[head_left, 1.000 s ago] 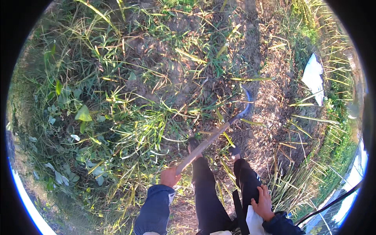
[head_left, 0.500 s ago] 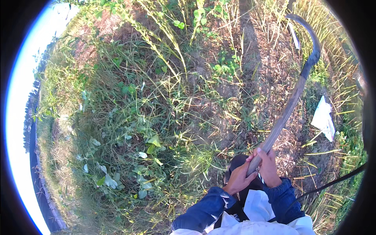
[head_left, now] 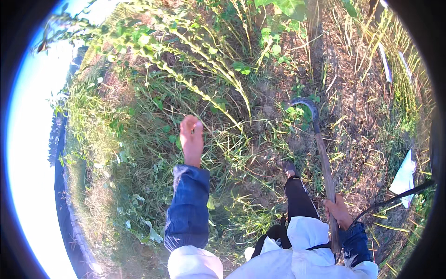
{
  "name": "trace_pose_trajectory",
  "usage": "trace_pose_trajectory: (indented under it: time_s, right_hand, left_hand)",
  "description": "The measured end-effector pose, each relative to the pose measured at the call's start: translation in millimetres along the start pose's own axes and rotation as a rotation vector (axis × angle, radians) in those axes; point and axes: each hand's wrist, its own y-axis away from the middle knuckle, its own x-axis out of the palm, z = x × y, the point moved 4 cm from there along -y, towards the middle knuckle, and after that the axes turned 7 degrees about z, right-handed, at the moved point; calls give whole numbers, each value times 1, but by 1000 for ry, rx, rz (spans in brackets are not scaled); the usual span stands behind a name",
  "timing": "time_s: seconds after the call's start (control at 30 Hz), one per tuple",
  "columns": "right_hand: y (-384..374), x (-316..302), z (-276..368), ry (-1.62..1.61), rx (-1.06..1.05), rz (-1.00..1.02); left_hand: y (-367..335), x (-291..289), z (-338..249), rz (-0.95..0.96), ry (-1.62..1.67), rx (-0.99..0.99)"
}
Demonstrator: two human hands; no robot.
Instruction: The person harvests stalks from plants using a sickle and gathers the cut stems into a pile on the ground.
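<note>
My right hand (head_left: 339,212) is wrapped round the lower part of a long-handled sickle (head_left: 325,162). Its wooden handle rises from beside my body, and the dark curved blade (head_left: 310,106) hooks left over low green leaves. Away from the tool, my left hand (head_left: 191,139) reaches forward over the grass, its fingers curved and a small gap showing between them and the thumb. Nothing shows in it, though it is slightly blurred. The nearest growth to it is a set of leaning green stalks (head_left: 204,95) just beyond and to its right.
My foot (head_left: 290,167) stands on the ground left of the sickle's handle. A white sheet-like piece (head_left: 403,179) lies at the right, near a dark strap (head_left: 395,197). Tall yellowish stalks (head_left: 399,42) stand at the far right, and dense grass (head_left: 139,186) covers the left.
My left hand has let go of the sickle's handle and moved forward and left. My right hand still holds it, lower and farther right. The blade has swung down and left.
</note>
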Motion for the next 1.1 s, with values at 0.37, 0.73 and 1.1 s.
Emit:
trace_pose_trajectory:
  time_s: [0.37, 0.73, 1.1]
  right_hand:
    - [-135, 115, 121, -202, 173, 401]
    - [-262, 223, 107, -160, 291, 530]
    - [-297, 229, 74, 71, 285, 585]
  left_hand:
    - [-216, -15, -36, -103, 402, 25]
    - [-167, -50, -33, -100, 274, -14]
    - [-109, -100, -8, -313, 405, -121]
